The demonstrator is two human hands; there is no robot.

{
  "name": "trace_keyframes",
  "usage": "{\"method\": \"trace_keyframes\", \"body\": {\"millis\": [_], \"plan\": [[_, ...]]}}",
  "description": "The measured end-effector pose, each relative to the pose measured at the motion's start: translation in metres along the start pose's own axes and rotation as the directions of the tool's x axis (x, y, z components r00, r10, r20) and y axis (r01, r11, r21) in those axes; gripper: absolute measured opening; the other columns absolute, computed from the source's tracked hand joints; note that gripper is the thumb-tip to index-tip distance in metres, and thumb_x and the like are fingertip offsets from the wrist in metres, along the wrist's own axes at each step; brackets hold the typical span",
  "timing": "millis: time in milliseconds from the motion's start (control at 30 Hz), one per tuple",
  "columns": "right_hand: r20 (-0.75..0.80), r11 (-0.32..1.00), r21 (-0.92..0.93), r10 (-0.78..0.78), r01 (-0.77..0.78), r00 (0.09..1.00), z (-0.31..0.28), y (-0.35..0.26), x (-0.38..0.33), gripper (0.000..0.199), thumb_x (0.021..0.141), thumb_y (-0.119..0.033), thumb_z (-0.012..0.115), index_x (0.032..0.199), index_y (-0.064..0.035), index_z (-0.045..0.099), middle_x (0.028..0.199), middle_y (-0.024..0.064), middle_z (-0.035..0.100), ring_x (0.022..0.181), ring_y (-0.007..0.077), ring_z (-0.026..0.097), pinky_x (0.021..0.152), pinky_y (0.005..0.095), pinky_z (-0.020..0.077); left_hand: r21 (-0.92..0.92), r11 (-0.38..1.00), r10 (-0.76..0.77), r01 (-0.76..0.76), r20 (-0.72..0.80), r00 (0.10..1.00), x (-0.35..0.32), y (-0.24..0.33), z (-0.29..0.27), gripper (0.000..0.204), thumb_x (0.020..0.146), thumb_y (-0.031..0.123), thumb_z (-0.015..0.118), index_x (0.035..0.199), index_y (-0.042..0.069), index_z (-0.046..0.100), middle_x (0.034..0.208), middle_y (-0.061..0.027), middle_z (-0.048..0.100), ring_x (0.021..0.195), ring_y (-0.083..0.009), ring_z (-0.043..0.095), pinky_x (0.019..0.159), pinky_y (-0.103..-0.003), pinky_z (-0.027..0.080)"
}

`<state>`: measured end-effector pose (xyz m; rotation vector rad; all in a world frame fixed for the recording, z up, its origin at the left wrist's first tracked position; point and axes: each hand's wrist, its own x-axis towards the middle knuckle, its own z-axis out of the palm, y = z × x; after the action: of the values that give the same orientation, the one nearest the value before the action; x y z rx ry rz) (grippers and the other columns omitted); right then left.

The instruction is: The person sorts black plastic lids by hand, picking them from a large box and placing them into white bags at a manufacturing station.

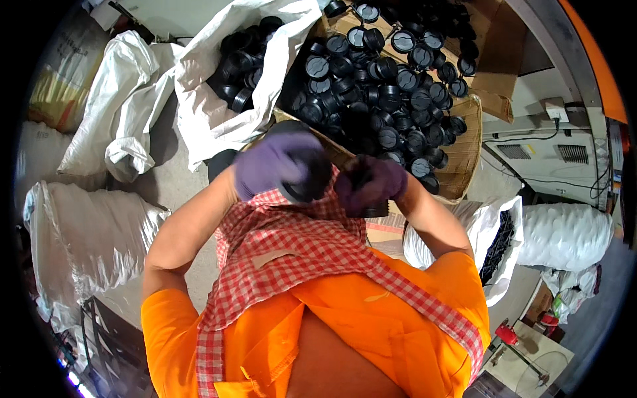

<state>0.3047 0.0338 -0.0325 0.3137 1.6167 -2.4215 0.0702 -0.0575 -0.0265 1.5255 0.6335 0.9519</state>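
My left hand (275, 162), in a purple glove, is closed around a dark round plastic cap (308, 184); motion blurs the fingers and the cap. Close to its right, my right hand (373, 182) in a darker purple glove grips a black plastic cap with a ribbed side (375, 210), which shows below the fingers. Both hands are held in front of my red checked apron (265, 232). Just beyond them, a cardboard box (468, 156) holds a heap of black round caps (388, 138), many with grey disc faces.
A white woven sack (199, 99) beyond my left hand stands open with black caps inside. More white sacks (93, 232) line the left side. At right is an open sack of black parts (501, 245), beside a full white sack (564, 235). A fan (537, 371) stands at lower right.
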Motion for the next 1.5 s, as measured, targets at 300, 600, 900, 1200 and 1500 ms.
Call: {"method": "trace_keyframes", "body": {"millis": [300,600,900,1200,1500], "plan": [[-0.714,0.832,-0.182,-0.478,0.524,0.512,0.001,0.02,0.049,0.013,0.076,-0.008,0.064,0.088,-0.0036,0.061,0.086,0.005,0.06,0.078,0.0143,0.056,0.071,0.0286,0.0458,-0.196,0.98,-0.109,0.022,-0.45,0.886,0.009,-0.006,0.049,0.047,0.077,0.005,0.058,0.122,0.005,0.049,0.123,-0.0135,0.051,0.115,-0.0243,0.049,0.094,-0.032,0.04],[-0.794,0.775,-0.439,-0.572,-0.456,-0.208,-0.091,0.092,0.028,0.016,0.074,-0.017,0.066,0.085,-0.0069,0.059,0.078,0.0152,0.063,0.072,0.0295,0.062,0.068,0.0337,0.0487,0.906,0.368,0.266,0.209,-0.318,0.91,0.043,0.005,0.033,0.025,0.07,0.011,0.06,0.095,0.016,0.061,0.079,-0.0127,0.055,0.075,-0.0323,0.055,0.063,-0.041,0.045],[-0.225,0.647,-0.609,-0.696,-0.46,-0.681,-0.019,0.044,-0.229,0.013,0.079,-0.008,0.063,0.089,-0.0021,0.061,0.081,0.008,0.063,0.074,0.0151,0.059,0.07,0.0259,0.0471,0.776,0.313,0.069,0.548,-0.594,0.801,-0.018,-0.046,-0.109,0.071,0.067,0.022,0.073,0.132,0.015,0.044,0.14,-0.0211,0.03,0.127,-0.036,0.034,0.102,-0.039,0.032],[-0.599,0.228,0.553,-0.559,-0.801,-0.573,0.036,0.111,-0.349,0.066,0.074,-0.049,0.061,0.125,-0.0113,0.046,0.129,0.016,0.046,0.116,0.0338,0.046,0.096,0.0421,0.0371,0.601,0.545,-0.034,0.584,-0.68,0.732,-0.018,-0.066,-0.093,0.049,0.074,0.012,0.068,0.121,0.008,0.054,0.131,-0.0185,0.042,0.126,-0.0312,0.038,0.097,-0.035,0.038],[-0.828,0.782,-0.501,-0.557,-0.369,-0.056,-0.069,0.082,-0.136,0.022,0.078,-0.013,0.064,0.098,-0.004,0.062,0.097,0.0139,0.062,0.092,0.0287,0.058,0.084,0.0341,0.0445,0.657,0.393,-0.061,0.643,-0.679,0.732,-0.062,-0.075,-0.071,0.046,0.075,0.011,0.067,0.119,0.007,0.055,0.13,-0.0177,0.046,0.12,-0.0311,0.046,0.099,-0.036,0.036]]}}
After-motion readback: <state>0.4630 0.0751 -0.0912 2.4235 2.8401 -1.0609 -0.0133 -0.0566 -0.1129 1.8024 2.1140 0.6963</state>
